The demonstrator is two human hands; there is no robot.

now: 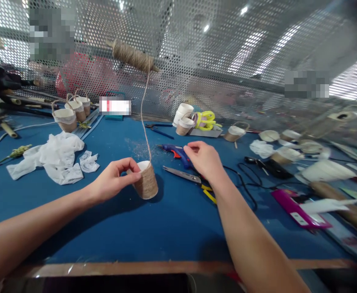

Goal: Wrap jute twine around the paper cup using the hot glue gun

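My left hand (pixel 113 179) is closed round a small paper cup (pixel 146 181) wrapped in jute twine, held tilted on the blue table (pixel 166 219). A strand of twine (pixel 144 118) runs up from the cup to a spool (pixel 132 55) mounted on the perforated screen. My right hand (pixel 204 158) rests over the blue glue gun (pixel 175 151), fingers curled on its handle. Scissors with yellow handles (pixel 190 179) lie just below that hand.
White crumpled cloth (pixel 56 156) lies at left. Finished twine baskets (pixel 70 112) stand at back left, white cups (pixel 183 118) and yellow loops (pixel 205 120) at back centre. Black cable, a pink package (pixel 300 209) and more cups lie at right. A person in red sits behind the screen.
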